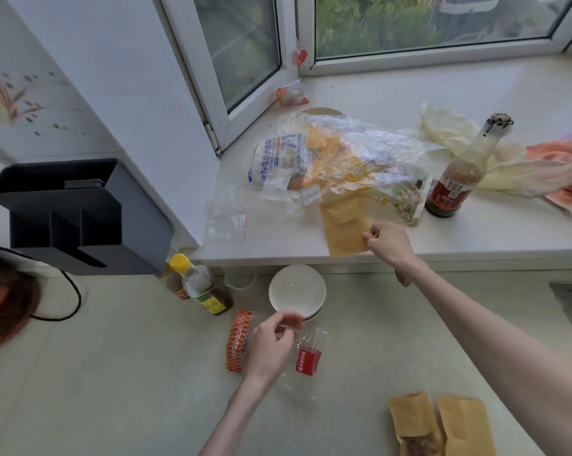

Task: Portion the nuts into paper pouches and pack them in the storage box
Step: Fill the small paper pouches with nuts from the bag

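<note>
Paper pouches (pixel 343 225) lie stacked on the windowsill (pixel 475 235), where the right hand (pixel 389 243) pinches the top one's edge with curled fingers, while the left hand (pixel 271 345) grips a clear nut bag (pixel 307 357) on the desk (pixel 113 373), near two filled pouches (pixel 439 426).

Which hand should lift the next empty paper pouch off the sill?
Right. The right hand already pinches the edge of the empty paper pouch on the sill. The left hand is down at the counter, holding the clear plastic bag.
</note>
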Motion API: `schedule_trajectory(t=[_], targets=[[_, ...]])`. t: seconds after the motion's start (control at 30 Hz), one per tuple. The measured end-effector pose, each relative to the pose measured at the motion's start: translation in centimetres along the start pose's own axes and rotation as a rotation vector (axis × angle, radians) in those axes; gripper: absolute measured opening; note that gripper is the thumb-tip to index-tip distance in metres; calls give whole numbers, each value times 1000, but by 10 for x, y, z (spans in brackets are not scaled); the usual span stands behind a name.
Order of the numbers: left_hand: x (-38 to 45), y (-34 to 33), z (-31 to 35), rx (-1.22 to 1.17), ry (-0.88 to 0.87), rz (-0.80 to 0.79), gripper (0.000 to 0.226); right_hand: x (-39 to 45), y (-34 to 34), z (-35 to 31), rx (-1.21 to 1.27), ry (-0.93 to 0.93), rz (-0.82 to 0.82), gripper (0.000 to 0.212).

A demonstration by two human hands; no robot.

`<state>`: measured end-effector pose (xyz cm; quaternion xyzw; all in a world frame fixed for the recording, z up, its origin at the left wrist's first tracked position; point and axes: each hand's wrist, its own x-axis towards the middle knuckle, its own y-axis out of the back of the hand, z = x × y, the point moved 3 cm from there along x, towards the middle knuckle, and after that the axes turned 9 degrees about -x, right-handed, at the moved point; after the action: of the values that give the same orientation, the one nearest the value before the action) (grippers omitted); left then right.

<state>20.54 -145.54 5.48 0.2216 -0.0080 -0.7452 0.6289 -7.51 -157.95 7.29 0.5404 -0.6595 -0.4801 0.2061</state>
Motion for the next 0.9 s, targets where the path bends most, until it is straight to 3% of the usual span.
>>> schedule_trajectory(t=[0.13,0.3,0.5,0.67,0.77,0.9], targets=[[5,2,46,-110,-120,89,31,-48,29,-8,98,189,90,24],[0,-1,115,-269,-180,159,62,-114,72,-12,213,385,20,12],[-38,-19,150,-270,-300,156,24,-153,112,6,283,432,64,13],[-62,-40,158,-327,-210,137,23,-167,138,14,180,378,208,5],[-73,-46,168,-285,-256,184,23,-186,150,8,164,332,346,17],[-91,-57,193,-232,-396,107,22,-221,139,-30,257,452,155,27]])
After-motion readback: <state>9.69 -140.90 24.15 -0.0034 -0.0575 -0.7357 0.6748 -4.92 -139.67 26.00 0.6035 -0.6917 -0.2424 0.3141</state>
